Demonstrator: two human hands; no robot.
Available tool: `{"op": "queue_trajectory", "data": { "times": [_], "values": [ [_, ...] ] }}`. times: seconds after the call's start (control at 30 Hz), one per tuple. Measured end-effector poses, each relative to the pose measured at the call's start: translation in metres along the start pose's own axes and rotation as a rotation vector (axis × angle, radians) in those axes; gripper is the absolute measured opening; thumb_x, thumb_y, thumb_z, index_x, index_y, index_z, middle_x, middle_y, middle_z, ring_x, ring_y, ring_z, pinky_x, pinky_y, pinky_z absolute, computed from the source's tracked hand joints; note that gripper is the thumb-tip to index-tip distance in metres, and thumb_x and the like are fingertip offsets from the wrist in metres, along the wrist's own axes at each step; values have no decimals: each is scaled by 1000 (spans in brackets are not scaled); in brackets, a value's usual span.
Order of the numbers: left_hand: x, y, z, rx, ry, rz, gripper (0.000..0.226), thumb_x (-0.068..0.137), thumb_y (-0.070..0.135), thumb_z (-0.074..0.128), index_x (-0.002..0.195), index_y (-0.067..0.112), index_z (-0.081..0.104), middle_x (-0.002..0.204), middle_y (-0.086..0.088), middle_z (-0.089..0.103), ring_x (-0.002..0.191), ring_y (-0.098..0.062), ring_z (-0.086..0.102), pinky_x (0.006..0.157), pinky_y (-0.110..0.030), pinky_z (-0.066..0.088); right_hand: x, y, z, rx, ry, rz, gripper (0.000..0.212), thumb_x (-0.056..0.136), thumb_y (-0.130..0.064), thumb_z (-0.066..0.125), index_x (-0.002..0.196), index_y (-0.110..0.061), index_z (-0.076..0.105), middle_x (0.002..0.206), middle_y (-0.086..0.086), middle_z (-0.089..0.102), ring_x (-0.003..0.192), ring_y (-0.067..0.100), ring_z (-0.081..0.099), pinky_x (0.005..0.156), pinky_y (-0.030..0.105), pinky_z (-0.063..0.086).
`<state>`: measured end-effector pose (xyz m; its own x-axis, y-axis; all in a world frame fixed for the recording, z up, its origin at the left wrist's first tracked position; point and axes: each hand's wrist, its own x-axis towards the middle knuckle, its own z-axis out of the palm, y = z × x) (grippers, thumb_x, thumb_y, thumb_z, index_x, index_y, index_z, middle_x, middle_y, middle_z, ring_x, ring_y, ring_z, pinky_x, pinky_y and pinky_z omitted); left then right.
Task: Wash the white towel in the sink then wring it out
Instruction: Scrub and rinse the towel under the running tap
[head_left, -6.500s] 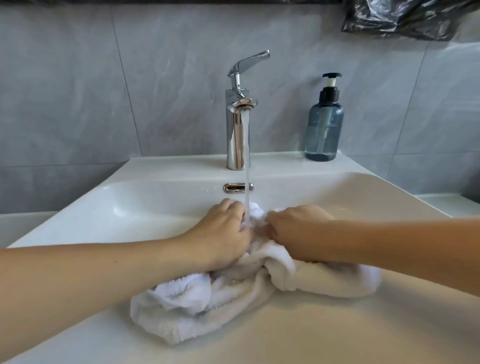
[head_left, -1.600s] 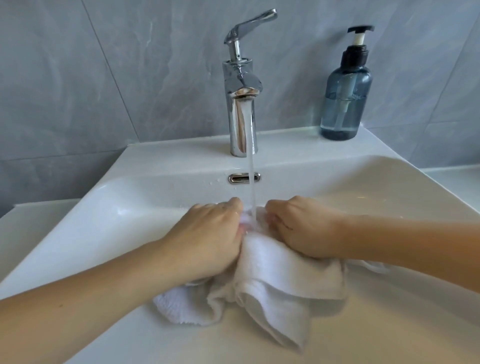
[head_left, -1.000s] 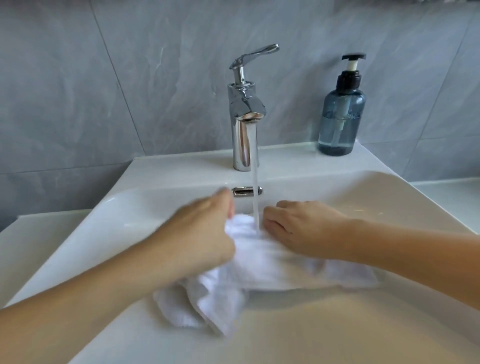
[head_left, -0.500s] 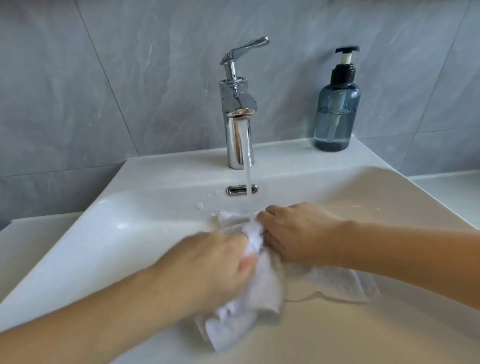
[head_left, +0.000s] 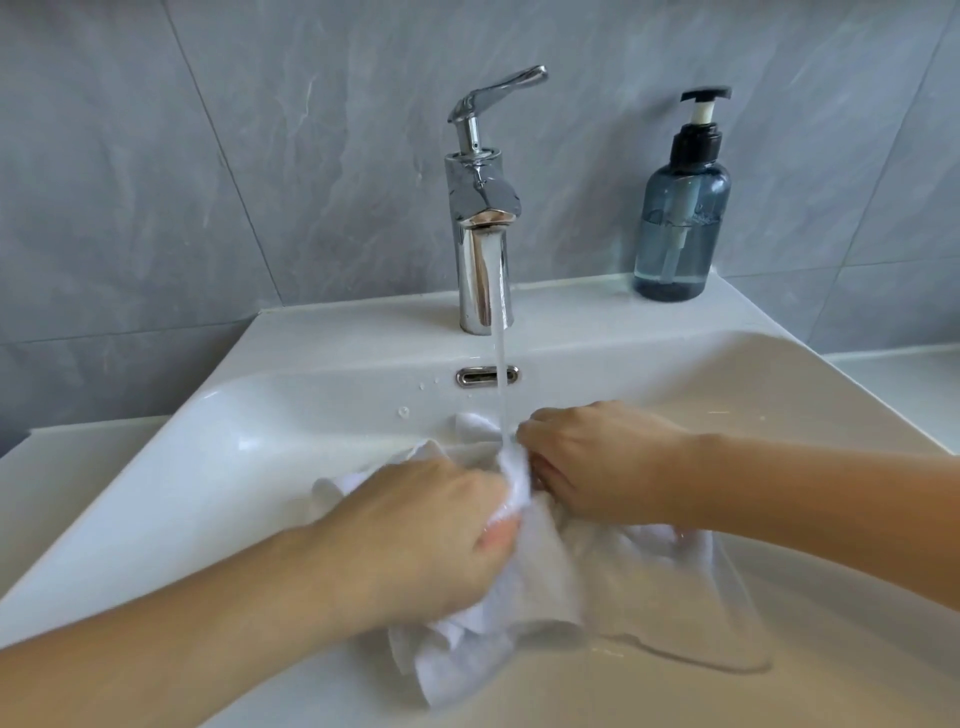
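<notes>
Towel (head_left: 524, 613) in sink (head_left: 218, 457) under faucet (head_left: 480, 234); soap bottle (head_left: 680, 228) right of faucet, on sink ledge.

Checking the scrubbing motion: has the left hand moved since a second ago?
Yes. The left hand has pulled back toward the person, away from the overflow slot.

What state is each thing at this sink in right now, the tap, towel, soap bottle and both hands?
Faucet: running, lever raised.
White towel: bunched in the basin under the stream.
Left hand: grips the towel.
Right hand: fingers curled on the towel.
Soap dispenser: upright on the ledge, partly full.
Sink: splashed with droplets by the overflow slot.
</notes>
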<state>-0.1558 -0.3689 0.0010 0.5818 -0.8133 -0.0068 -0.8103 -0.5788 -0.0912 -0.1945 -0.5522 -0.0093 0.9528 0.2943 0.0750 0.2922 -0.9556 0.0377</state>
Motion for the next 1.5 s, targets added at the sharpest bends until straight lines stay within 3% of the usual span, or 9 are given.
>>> {"op": "queue_trajectory", "data": {
  "times": [0.2, 0.3, 0.4, 0.57, 0.73, 0.87, 1.0, 1.37, 1.5],
  "values": [
    [12, -31, -4, 87, 49, -216, 35, 99, 54, 35, 83, 24, 40, 88, 5, 59, 78, -22, 50, 64, -33, 32, -4, 8, -10, 21, 6, 48, 26, 103, -43, 28, 88, -24, 40, 93, -8, 49, 81, 24, 48, 71, 32, 34],
    [11, -27, -15, -322, -51, -281, 54, 86, 78, 39, 87, 25, 48, 86, 6, 55, 79, -14, 52, 70, -33, 40, -3, 20, -11, -135, 13, 111, 27, 99, -43, 29, 84, -25, 42, 90, -7, 47, 88, 23, 52, 72, 31, 40],
    [16, -50, -21, -702, 44, -428, 22, 98, 39, 44, 87, 21, 50, 89, 2, 54, 85, -20, 51, 71, -33, 39, -7, 19, -11, -198, 19, 39, 31, 85, -47, 23, 69, -25, 37, 88, -8, 40, 87, 18, 44, 69, 28, 37],
    [9, -52, 6, -100, 409, -168, 18, 89, 38, 38, 101, 24, 39, 101, 3, 38, 92, -22, 40, 76, -36, 37, -9, 16, 0, -5, 116, -36, 54, 87, -57, 11, 124, -28, 38, 98, -2, 57, 87, 23, 56, 74, 41, 49],
    [-1, -17, 11, 156, 18, -57, 95, 70, 69, -24, 131, 30, 37, 118, 4, 35, 108, -22, 35, 91, -38, 34, 4, 9, 15, -75, 76, 35, 30, 101, -47, 19, 97, -22, 34, 91, 0, 60, 86, 30, 61, 69, 37, 44],
    [14, -27, 12, 20, 68, -46, 28, 102, 46, 19, 91, 26, 36, 90, 8, 41, 84, -18, 45, 75, -35, 44, 2, 1, 6, -84, -4, -72, 19, 103, -39, 28, 98, -22, 35, 86, 2, 59, 77, 31, 58, 66, 37, 45],
    [17, -23, 8, 60, 130, -77, 10, 95, 34, 33, 93, 27, 41, 91, 6, 57, 77, -24, 49, 70, -35, 46, 3, -3, 0, -54, -29, -71, 19, 103, -39, 28, 112, -26, 39, 85, -2, 54, 72, 27, 49, 65, 34, 40],
    [5, 2, 9, 104, 47, 103, 18, 98, 28, 37, 111, 30, 49, 100, 2, 57, 107, -23, 55, 72, -31, 31, 2, 2, 5, -91, -2, -32, 22, 99, -36, 33, 107, -24, 49, 101, -1, 64, 86, 29, 62, 72, 36, 50],
    [11, -26, -2, 204, 112, -119, 23, 91, 31, 41, 112, 36, 51, 77, 6, 55, 77, -20, 57, 56, -27, 29, -3, 3, 11, -40, 114, -148, 26, 100, -39, 32, 101, -22, 51, 92, 0, 61, 78, 30, 57, 63, 34, 40]
  ]
}}
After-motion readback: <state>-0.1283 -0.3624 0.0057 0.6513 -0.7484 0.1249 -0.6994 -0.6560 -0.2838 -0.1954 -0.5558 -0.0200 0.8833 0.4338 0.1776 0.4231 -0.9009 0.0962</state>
